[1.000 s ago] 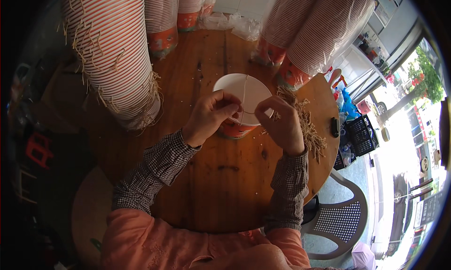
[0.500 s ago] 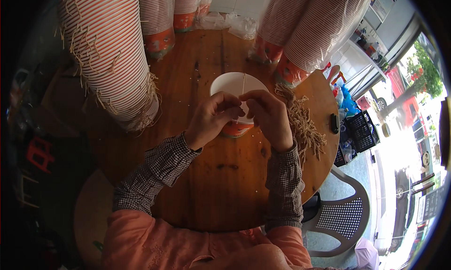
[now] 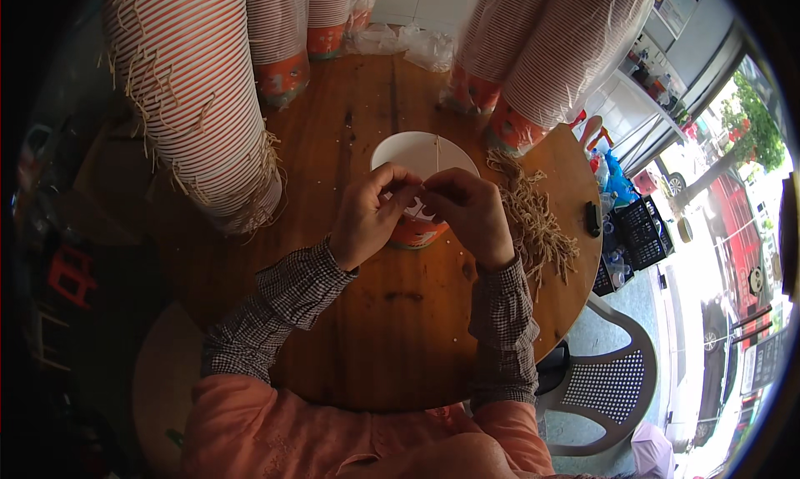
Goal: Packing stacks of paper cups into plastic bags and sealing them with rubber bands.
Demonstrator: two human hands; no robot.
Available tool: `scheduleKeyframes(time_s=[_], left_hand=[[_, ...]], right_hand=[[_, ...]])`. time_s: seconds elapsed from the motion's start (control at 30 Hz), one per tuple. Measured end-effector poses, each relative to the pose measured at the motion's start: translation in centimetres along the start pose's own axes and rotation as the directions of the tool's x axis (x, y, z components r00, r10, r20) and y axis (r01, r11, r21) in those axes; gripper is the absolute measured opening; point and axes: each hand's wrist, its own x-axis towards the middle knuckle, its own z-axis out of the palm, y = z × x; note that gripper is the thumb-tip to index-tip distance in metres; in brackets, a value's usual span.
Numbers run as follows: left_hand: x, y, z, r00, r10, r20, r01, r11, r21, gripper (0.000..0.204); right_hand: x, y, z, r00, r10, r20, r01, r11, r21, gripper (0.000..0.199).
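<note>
A paper bucket [image 3: 417, 235], white inside and orange with a pattern outside, stands upright on the round wooden table. A thin pale string [image 3: 438, 152] runs from its far rim toward my fingers. Over the near side of the bucket, my left hand [image 3: 372, 215] and my right hand [image 3: 475, 215] meet with their fingertips almost touching. Both are closed in a pinch on the string. My fingers hide the point where the string is gripped. Right of the bucket lies a loose heap of tan strings [image 3: 540, 222], close to my right hand.
A tall stack of paper buckets [image 3: 200, 87] with strings hanging on it stands at the left. Bagged stacks [image 3: 567, 58] rise at the back right, others at the back left. A small black object [image 3: 592, 219] lies near the right table edge [image 3: 575, 300]; a grey chair [image 3: 612, 383] stands beyond.
My right hand has shifted slightly left and down, with its fingers bent closer to the left hand's. The bucket has moved slightly toward me.
</note>
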Motion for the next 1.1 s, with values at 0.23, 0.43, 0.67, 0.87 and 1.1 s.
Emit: scheduleKeyframes(time_s=[0.23, 0.43, 0.67, 0.87, 1.1], left_hand=[[-0.3, 0.7, 0.6, 0.993, 0.113, -0.037, -0.102, 0.97, 0.22, 0.013], [-0.1, -0.5, 0.5, 0.994, 0.009, -0.112, -0.011, 1.0, -0.019, 0.014], [0.0, 0.0, 0.1, 0.99, 0.135, -0.048, -0.129, 0.986, 0.104, 0.012], [0.2, 1.1, -0.3, 0.989, 0.143, 0.027, -0.145, 0.964, 0.221, 0.011], [0.7, 1.3, -1.1, 0.956, -0.171, 0.237, 0.21, 0.965, -0.154, 0.018]], right_hand=[[-0.3, 0.0, 0.3, 0.997, 0.042, -0.064, -0.053, 0.983, -0.173, 0.014], [-0.4, -0.9, 1.0, 0.995, -0.001, -0.101, -0.006, 0.998, -0.067, 0.012], [-0.5, -1.1, 0.8, 0.996, 0.008, -0.089, -0.012, 0.999, -0.039, 0.01], [-0.6, -1.4, 0.8, 0.996, 0.027, -0.081, -0.033, 0.997, -0.066, 0.011], [-0.8, -1.1, 1.0, 0.99, -0.1, -0.095, 0.079, 0.975, -0.206, 0.01]])
